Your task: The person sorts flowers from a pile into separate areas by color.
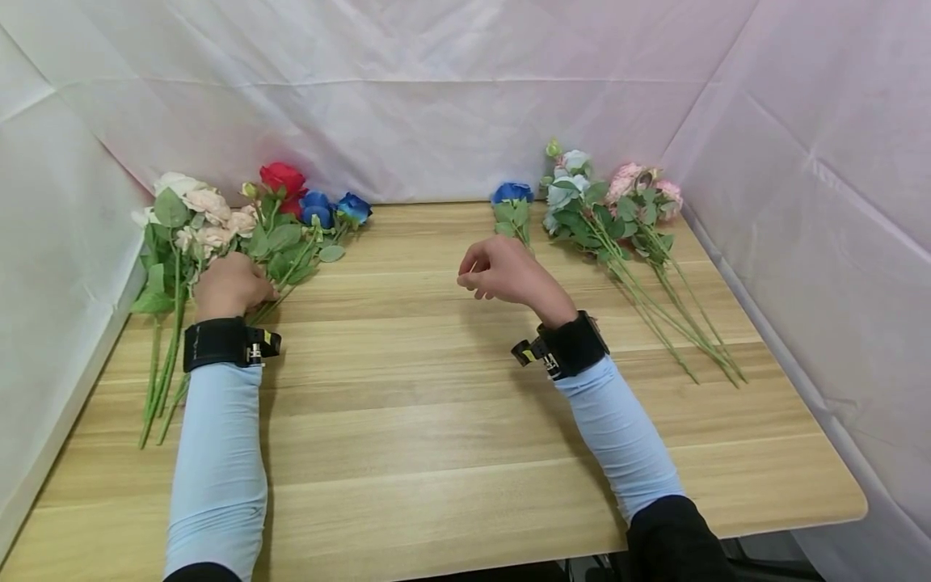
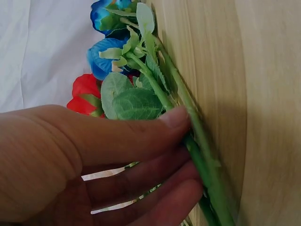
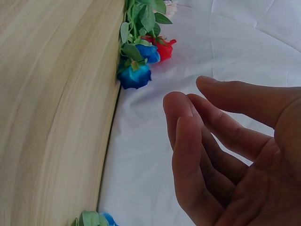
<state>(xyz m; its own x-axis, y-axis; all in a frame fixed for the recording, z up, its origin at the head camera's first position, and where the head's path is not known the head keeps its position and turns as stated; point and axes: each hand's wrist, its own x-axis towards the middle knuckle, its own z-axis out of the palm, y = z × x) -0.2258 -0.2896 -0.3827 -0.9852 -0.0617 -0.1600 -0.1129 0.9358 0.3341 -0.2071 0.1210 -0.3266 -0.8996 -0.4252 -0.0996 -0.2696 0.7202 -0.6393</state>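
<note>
At the left of the table my left hand reaches in among the flowers. In the left wrist view its thumb and fingers pinch a green stem of a blue rose, beside a second stem. Another blue rose and a red rose lie right by it. My right hand hovers over the table with fingers loosely curled and nothing in them. Just behind it lies a single blue rose, its stem partly hidden by that hand.
Cream and white flowers with long stems lie at the left edge. Light blue flowers and pink flowers lie at the back right, stems pointing to the front. White cloth hangs behind and at both sides of the wooden table.
</note>
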